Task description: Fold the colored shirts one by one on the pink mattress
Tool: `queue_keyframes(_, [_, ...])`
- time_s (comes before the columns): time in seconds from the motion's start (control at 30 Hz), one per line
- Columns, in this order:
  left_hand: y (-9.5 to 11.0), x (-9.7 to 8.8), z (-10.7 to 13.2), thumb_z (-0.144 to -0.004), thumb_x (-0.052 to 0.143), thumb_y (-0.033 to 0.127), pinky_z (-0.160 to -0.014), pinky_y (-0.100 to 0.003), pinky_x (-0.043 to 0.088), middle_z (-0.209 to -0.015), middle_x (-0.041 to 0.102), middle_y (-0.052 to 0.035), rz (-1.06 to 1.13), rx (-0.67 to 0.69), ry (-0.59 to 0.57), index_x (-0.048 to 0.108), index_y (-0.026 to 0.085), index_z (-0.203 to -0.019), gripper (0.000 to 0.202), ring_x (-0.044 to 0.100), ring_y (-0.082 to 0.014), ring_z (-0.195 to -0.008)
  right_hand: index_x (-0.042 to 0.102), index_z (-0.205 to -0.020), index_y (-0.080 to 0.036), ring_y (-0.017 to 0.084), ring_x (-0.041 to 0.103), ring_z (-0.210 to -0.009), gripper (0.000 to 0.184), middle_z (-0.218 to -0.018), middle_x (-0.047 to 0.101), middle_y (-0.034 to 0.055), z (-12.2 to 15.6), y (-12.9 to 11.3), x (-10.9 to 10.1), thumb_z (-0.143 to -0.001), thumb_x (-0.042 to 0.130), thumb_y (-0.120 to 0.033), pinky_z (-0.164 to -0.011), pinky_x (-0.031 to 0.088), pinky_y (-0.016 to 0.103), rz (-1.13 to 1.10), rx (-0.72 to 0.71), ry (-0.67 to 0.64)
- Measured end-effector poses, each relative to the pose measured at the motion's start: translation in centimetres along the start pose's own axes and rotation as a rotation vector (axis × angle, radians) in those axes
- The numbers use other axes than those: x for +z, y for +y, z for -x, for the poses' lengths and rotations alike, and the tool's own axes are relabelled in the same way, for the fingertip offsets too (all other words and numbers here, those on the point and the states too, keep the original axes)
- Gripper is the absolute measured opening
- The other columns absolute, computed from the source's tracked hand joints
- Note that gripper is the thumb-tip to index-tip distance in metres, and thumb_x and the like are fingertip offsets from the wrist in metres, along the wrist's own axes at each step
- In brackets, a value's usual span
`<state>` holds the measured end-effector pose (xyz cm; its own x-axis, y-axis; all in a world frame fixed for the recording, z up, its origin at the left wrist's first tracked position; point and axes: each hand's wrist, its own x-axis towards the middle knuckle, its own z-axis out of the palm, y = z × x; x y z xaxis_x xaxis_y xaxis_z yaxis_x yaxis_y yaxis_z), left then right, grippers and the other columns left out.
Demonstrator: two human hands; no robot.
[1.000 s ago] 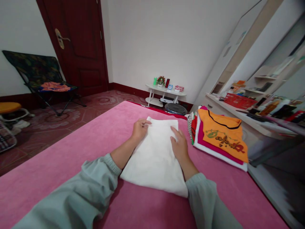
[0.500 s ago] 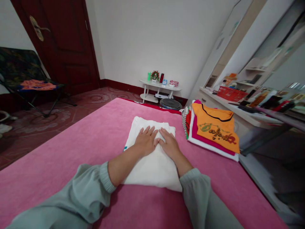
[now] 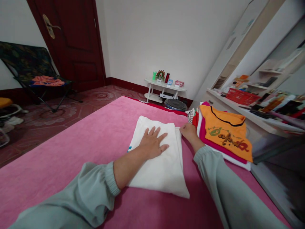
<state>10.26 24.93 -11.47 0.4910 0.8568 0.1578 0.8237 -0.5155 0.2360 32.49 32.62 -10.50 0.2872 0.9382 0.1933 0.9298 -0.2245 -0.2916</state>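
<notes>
A folded white garment point(image 3: 162, 173) lies on the pink bed cover point(image 3: 95, 133), with a small blue-green mark at its left edge. My left hand point(image 3: 152, 144) rests flat on top of it, fingers spread. At the garment's far right corner, my right hand point(image 3: 190, 132) is closed, its fingertips pinching the edge of the cloth. Right beside that hand sits a stack of folded clothes, topped by an orange shirt point(image 3: 225, 127) with printed lettering. Magenta and white layers show beneath the orange one.
A low white table point(image 3: 164, 84) with small items stands by the far wall. On the right is a dresser point(image 3: 238, 105) holding a red basket point(image 3: 241, 96) and bottles. A folding chair point(image 3: 30, 70) with orange cloth stands left, near the dark red door point(image 3: 76, 41).
My right hand has moved off the garment's top to its far right corner and closed there. My left hand stays on the garment, fingers spread wider. The view has shifted slightly.
</notes>
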Motion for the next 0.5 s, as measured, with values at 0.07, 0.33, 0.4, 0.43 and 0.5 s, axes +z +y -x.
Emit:
queue_keyframes(0.07, [0.0,0.0,-0.1,-0.09,0.03,0.065,-0.114,-0.056,0.008,-0.157,0.022,-0.0042,0.018,-0.011,-0.012,0.032,0.035,-0.147,0.064,0.013,-0.0331,-0.144,0.072,-0.083,-0.01,0.024,0.066,-0.084,0.02,-0.084,0.072,0.0151,-0.1,-0.2,0.7,-0.075,0.054,-0.015,-0.069,0.044,0.028,0.027,0.008,0.013])
queue_keyframes(0.33, [-0.1,0.2,-0.2,-0.088,0.031,0.066,-0.114,-0.055,0.006,-0.157,0.022,-0.0029,0.048,-0.012,0.012,0.034,0.035,-0.146,0.065,0.013,-0.0331,-0.144,0.064,-0.111,-0.006,0.029,0.064,-0.102,0.033,-0.108,0.067,0.0222,1.2,-2.9,-1.4,-0.083,0.05,-0.019,-0.081,0.047,0.034,0.198,0.046,-0.123])
queue_keyframes(0.4, [-0.2,0.2,-0.1,-0.089,0.03,0.066,-0.114,-0.056,0.007,-0.157,0.022,-0.0038,0.047,-0.006,0.02,0.034,0.034,-0.146,0.065,0.014,-0.0332,-0.144,0.063,-0.114,-0.006,0.031,0.061,-0.108,0.036,-0.115,0.063,0.0234,2.5,-4.3,-2.6,-0.083,0.051,-0.02,-0.087,0.046,0.036,0.186,-0.028,-0.082])
queue_keyframes(0.43, [-0.2,0.2,-0.1,-0.089,0.029,0.065,-0.114,-0.056,0.008,-0.157,0.022,-0.0045,0.048,-0.002,0.025,0.034,0.033,-0.146,0.065,0.014,-0.0329,-0.144,0.061,-0.119,-0.007,0.03,0.058,-0.113,0.038,-0.12,0.061,0.0224,3.5,-4.9,-2.9,-0.086,0.049,-0.021,-0.092,0.044,0.036,0.163,-0.096,-0.041])
queue_keyframes(0.5, [-0.4,0.3,-0.2,-0.092,0.028,0.059,-0.115,-0.054,0.01,-0.157,0.024,-0.0057,0.052,-0.001,0.036,0.033,0.029,-0.146,0.062,0.015,-0.0309,-0.144,0.053,-0.13,-0.01,0.026,0.048,-0.126,0.044,-0.134,0.053,0.0178,6.1,-5.6,-2.3,-0.093,0.037,-0.026,-0.104,0.036,0.036,0.105,-0.242,0.019])
